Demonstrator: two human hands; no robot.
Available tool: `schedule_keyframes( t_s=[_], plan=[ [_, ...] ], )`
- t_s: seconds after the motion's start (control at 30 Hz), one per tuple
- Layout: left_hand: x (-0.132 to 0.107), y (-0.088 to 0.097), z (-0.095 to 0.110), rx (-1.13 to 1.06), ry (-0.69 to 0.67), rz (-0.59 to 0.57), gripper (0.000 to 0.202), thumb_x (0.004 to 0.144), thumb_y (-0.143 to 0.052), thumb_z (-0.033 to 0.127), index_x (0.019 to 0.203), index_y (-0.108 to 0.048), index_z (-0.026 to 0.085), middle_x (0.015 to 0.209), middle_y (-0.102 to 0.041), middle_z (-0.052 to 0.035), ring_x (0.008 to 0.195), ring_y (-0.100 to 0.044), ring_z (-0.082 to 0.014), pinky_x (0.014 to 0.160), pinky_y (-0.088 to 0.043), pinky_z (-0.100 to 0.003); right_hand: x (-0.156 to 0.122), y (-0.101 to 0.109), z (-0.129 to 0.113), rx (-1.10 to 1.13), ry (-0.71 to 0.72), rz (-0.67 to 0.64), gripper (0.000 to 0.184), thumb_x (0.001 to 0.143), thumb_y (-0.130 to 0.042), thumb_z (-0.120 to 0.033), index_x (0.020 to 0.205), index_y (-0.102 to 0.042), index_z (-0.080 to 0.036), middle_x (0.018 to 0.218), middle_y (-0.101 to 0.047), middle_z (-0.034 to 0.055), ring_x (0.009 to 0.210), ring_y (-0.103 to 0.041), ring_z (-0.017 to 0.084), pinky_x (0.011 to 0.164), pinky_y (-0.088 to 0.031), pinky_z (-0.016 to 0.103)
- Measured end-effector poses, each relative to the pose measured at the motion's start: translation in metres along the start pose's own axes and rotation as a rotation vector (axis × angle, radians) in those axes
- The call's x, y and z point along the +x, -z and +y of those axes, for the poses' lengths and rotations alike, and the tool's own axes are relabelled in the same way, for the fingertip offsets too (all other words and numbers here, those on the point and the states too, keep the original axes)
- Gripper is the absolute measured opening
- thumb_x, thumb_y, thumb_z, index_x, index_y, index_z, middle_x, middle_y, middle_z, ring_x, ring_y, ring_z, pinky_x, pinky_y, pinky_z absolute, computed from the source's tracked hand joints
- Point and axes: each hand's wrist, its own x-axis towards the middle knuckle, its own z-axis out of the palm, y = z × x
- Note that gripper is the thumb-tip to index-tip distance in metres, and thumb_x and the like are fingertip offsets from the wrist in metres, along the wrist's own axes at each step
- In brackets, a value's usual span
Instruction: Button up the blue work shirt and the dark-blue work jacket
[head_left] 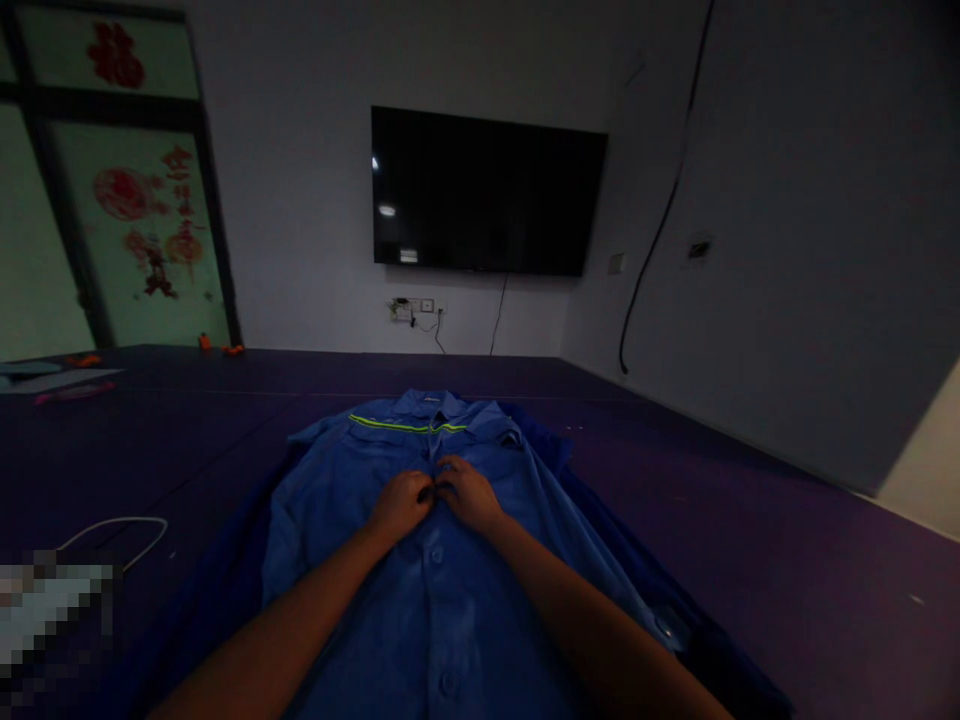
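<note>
A blue button-front work shirt lies flat, collar at the far end, with a yellow-green stripe across the chest. Both hands meet at its front placket, just below the chest stripe. My left hand has its fingers closed on the placket edge. Opposite it, my right hand pinches the same strip with curled fingers. Whether a button sits between the fingertips is hidden. Lower on the placket, a button and another button show. Darker blue cloth spreads out beneath the shirt.
The shirt rests on a wide purple surface. A pale blurred object with a white cord lies at lower left. Small orange items sit at the back. A television and a hanging black cable are on the walls.
</note>
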Motion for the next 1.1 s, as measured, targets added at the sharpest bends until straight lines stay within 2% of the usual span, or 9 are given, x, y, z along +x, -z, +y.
schedule_keyframes(
  t_s=[0.47,0.57,0.67,0.77,0.83,0.9,1.0,1.1],
  plan=[
    [0.005,-0.002,-0.008,-0.028,0.069,0.038,0.008,0.065,-0.05,0.013,0.061,-0.056,0.016,0.062,-0.055,-0.0015,0.063,-0.05,-0.0137,0.059,-0.032,-0.023,0.001,-0.002,0.0,0.0,0.017,-0.047,0.013,0.078,-0.058,-0.012,0.085,-0.066,-0.02,0.106,-0.058,0.0048,0.098,-0.055,0.018,0.085,-0.041,0.025],
    [0.002,0.001,-0.009,-0.073,0.066,0.026,0.007,0.067,-0.05,0.015,0.067,-0.057,0.016,0.061,-0.055,-0.0004,0.061,-0.05,-0.0128,0.058,-0.032,-0.022,-0.001,-0.002,-0.005,-0.003,-0.01,-0.012,0.015,0.079,-0.057,-0.011,0.088,-0.064,-0.02,0.106,-0.058,0.0051,0.098,-0.055,0.018,0.084,-0.042,0.025],
    [-0.001,0.004,-0.009,-0.117,0.121,0.026,0.008,0.069,-0.053,0.023,0.071,-0.057,0.017,0.058,-0.055,0.0009,0.057,-0.049,-0.012,0.055,-0.031,-0.022,-0.002,0.001,-0.012,0.009,-0.037,0.067,0.022,0.08,-0.054,-0.009,0.096,-0.062,-0.02,0.109,-0.058,0.0054,0.099,-0.054,0.018,0.085,-0.042,0.025],
    [-0.005,0.006,-0.005,-0.158,0.206,0.063,0.018,0.068,-0.056,0.035,0.066,-0.056,0.016,0.057,-0.055,-0.0002,0.056,-0.049,-0.0124,0.053,-0.03,-0.022,-0.004,0.009,-0.021,0.034,-0.077,0.14,0.026,0.078,-0.054,-0.008,0.1,-0.061,-0.02,0.106,-0.06,0.0058,0.098,-0.055,0.018,0.086,-0.042,0.026],
    [-0.009,0.007,0.0,-0.178,0.258,0.073,0.025,0.068,-0.056,0.04,0.061,-0.054,0.016,0.054,-0.055,-0.0005,0.055,-0.049,-0.0125,0.051,-0.029,-0.022,-0.01,0.013,-0.026,0.073,-0.118,0.149,0.022,0.078,-0.054,-0.009,0.096,-0.063,-0.018,0.097,-0.063,0.006,0.09,-0.058,0.018,0.081,-0.044,0.026],
    [-0.015,0.009,0.007,-0.166,0.317,0.044,0.029,0.068,-0.055,0.041,0.055,-0.052,0.016,0.049,-0.052,0.0003,0.052,-0.048,-0.012,0.05,-0.028,-0.022,-0.021,0.015,-0.031,0.139,-0.154,0.114,0.016,0.079,-0.053,-0.012,0.087,-0.066,-0.017,0.085,-0.066,0.0044,0.078,-0.061,0.017,0.071,-0.046,0.024],
    [-0.028,0.011,0.02,-0.131,0.427,-0.074,0.034,0.067,-0.055,0.041,0.045,-0.048,0.016,0.041,-0.047,0.0016,0.046,-0.046,-0.011,0.049,-0.027,-0.023,-0.045,0.016,-0.039,0.216,-0.184,0.028,0.017,0.08,-0.052,-0.017,0.072,-0.067,-0.017,0.069,-0.066,0.0013,0.063,-0.06,0.015,0.057,-0.044,0.02],
    [-0.041,0.013,0.032,-0.184,0.527,-0.208,0.04,0.069,-0.052,0.043,0.041,-0.046,0.017,0.036,-0.044,0.0019,0.04,-0.044,-0.0103,0.047,-0.029,-0.022,-0.065,0.018,-0.048,0.221,-0.174,-0.047,0.018,0.08,-0.055,-0.021,0.069,-0.069,-0.016,0.063,-0.065,0.0011,0.057,-0.057,0.014,0.051,-0.04,0.02]
  ],
)
